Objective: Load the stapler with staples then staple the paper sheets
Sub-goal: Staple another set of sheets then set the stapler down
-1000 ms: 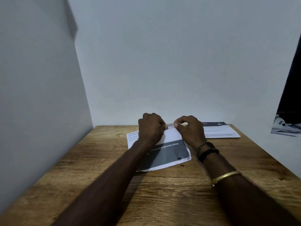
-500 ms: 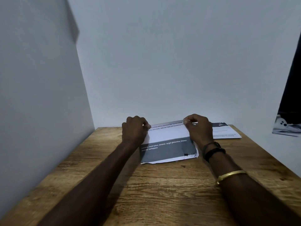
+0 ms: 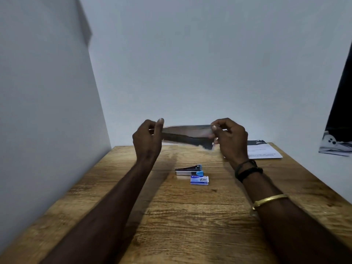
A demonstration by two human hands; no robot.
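Head view: the paper sheets (image 3: 187, 135), which lay flat on the tabletop (image 3: 171, 216) half a second earlier, are now lifted clear and blurred. They are pinched at either end by the curled fingers of the left hand (image 3: 147, 139) and the right hand (image 3: 231, 139). A stapler (image 3: 188, 170) and a staple box (image 3: 199, 180), just beside each other, are uncovered beneath. Loading is judged not yet begun; both hands must first be freed.
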